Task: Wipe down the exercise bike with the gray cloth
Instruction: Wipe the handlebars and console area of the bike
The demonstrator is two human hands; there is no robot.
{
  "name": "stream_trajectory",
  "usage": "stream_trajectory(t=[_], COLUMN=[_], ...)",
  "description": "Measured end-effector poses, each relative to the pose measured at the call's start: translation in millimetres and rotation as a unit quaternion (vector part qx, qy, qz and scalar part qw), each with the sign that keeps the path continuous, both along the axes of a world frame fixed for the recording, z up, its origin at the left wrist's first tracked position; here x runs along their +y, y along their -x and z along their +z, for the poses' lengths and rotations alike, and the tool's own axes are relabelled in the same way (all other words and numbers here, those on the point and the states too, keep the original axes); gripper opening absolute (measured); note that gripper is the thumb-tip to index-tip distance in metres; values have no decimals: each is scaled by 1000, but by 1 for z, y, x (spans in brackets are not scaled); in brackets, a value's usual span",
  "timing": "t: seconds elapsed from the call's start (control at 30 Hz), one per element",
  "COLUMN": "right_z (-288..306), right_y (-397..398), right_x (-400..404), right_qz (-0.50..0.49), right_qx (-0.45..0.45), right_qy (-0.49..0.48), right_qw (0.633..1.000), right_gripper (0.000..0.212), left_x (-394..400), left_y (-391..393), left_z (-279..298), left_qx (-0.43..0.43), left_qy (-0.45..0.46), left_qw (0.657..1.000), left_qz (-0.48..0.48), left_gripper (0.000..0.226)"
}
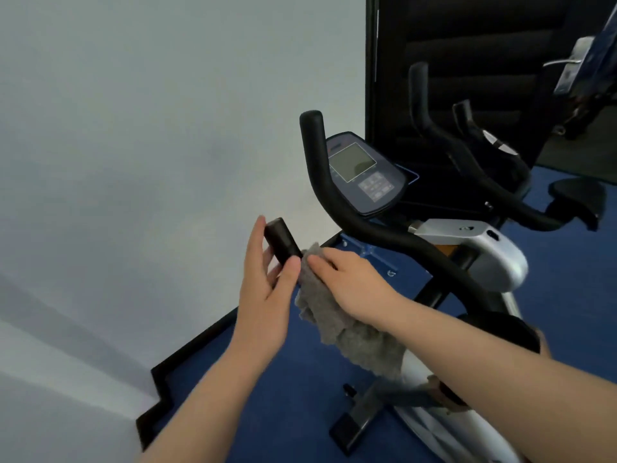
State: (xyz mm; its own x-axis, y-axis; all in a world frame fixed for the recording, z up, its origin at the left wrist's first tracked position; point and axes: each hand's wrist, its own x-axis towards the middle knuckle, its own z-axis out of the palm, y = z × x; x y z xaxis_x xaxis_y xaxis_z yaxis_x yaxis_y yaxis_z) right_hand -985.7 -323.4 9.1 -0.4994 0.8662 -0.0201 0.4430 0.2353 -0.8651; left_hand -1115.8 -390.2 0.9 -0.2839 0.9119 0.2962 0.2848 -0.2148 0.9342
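Head view: the left hand (267, 279) grips the black foam end of the exercise bike's near handlebar (282, 240), fingers curled round it, thumb on top. Just beside it, the right hand (350, 282) wraps the gray cloth (347, 332) round the same bar, the cloth's loose end hanging below. The console (362, 173) sits beyond the far handlebar (320, 175). Open blue floor (267, 396) lies beneath, edged by a black skirting (187, 345) along the white wall (150, 128).
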Motion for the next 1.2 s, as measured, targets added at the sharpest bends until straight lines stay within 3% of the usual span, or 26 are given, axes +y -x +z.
stream_trajectory(t=[0.07,0.17,0.23,0.33,0.5,0.67,0.83,0.9,1.0,1.07,1.2], right_z=[0,5,7,1,-3,9,27,27,21,12,-10], right_y=[-8,-13,-14,-15,-29,-40,-46,-44,-42,-41,-40], right_x=[1,2,0,-9,-19,-30,-55,-64,-71,-78,-95], right_qz=[2,24,50,83,54,24,185,240,281,298,325], right_qx=[-5,-93,-109,-53,52,157,229,216,171,148,138], right_qy=[-16,-56,-21,68,100,91,146,216,301,309,301], right_qw=[1000,994,993,993,992,983,944,921,895,891,886], right_gripper=[39,42,40,34,48,23,21,21,26,23,19], left_x=[-23,-41,-44,-45,-55,-65,-86,-103,-131,-145,-156], left_y=[-18,-36,-44,-53,-57,-70,-85,-85,-86,-88,-87], left_z=[-19,-30,-31,-28,-21,-5,7,7,10,12,17], left_qx=[-58,-104,-123,-119,-107,-131,-172,-193,-210,-230,-251], left_qy=[10,66,83,91,101,72,54,51,70,63,45], left_qw=[998,992,989,987,989,987,971,960,946,932,914], left_qz=[0,-2,20,48,25,66,157,197,237,272,317], left_gripper=[65,69,67,55,39,40,50,51,31,21,27])
